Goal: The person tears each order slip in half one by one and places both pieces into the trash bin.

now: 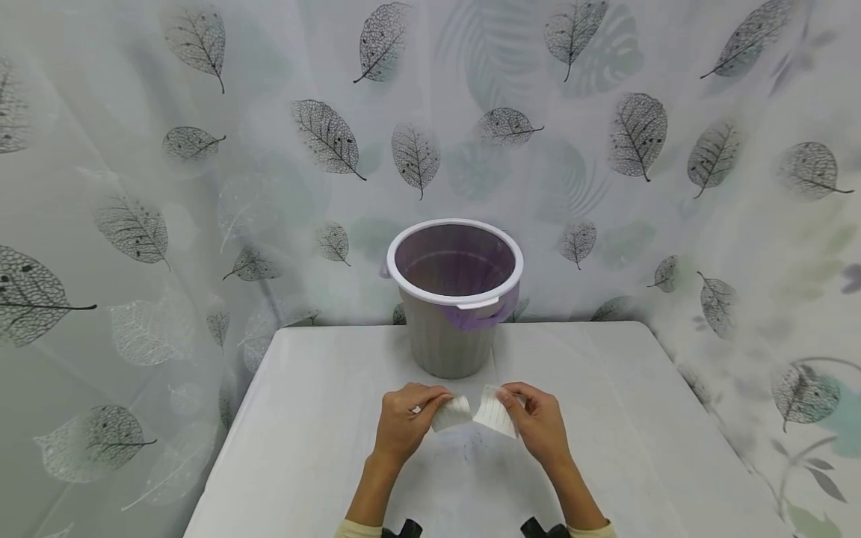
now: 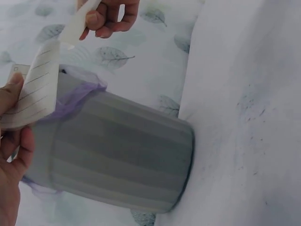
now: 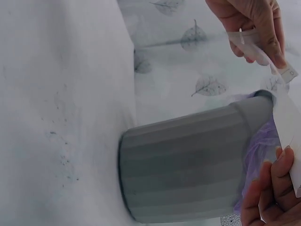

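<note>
Both hands are over the table in front of the bin, each pinching lined white paper. My left hand (image 1: 406, 422) holds a paper piece (image 1: 454, 414) between thumb and fingers; the ruled lines show on this piece in the left wrist view. Opposite it, my right hand (image 1: 541, 424) grips another paper part (image 1: 496, 412) by its upper edge. The two parts meet or nearly meet at a narrow point; whether they are still joined there I cannot tell. Just beyond the hands stands an upright grey bin (image 1: 447, 344) with a white rim.
A purple bag (image 1: 474, 317) lines the bin and hangs over its rim. The white table (image 1: 323, 418) carries small dark marks (image 2: 251, 103) near the hands. Behind and at both sides hangs a leaf-patterned curtain (image 1: 269, 149).
</note>
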`<act>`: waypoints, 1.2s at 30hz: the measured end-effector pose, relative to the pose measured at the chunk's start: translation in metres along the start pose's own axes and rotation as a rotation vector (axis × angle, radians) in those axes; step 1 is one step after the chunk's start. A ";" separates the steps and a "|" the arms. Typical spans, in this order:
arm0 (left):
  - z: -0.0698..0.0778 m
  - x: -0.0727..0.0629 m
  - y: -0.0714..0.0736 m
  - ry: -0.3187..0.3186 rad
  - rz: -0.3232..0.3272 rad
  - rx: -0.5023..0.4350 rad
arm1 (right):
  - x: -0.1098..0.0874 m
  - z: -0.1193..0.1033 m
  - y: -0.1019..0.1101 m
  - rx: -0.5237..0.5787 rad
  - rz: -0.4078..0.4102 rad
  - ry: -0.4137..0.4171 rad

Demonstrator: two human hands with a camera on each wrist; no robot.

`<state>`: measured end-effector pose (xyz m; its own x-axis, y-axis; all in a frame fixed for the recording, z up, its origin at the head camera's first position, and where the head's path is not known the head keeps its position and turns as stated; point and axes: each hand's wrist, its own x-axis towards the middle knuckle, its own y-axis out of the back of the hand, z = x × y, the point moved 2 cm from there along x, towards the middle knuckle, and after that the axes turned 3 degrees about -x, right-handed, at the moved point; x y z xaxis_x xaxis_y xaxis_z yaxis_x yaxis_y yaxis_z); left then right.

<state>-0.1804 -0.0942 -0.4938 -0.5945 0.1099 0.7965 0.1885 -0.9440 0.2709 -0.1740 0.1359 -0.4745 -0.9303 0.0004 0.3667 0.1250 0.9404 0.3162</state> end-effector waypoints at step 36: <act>0.022 0.167 0.066 -0.277 0.026 0.187 | 0.140 -0.116 0.012 0.085 -0.056 0.466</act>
<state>-0.2502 -0.1318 -0.3314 -0.3574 0.1907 0.9143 0.3565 -0.8770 0.3222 -0.2627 0.1079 -0.3178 -0.6788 -0.1851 0.7106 0.0328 0.9591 0.2812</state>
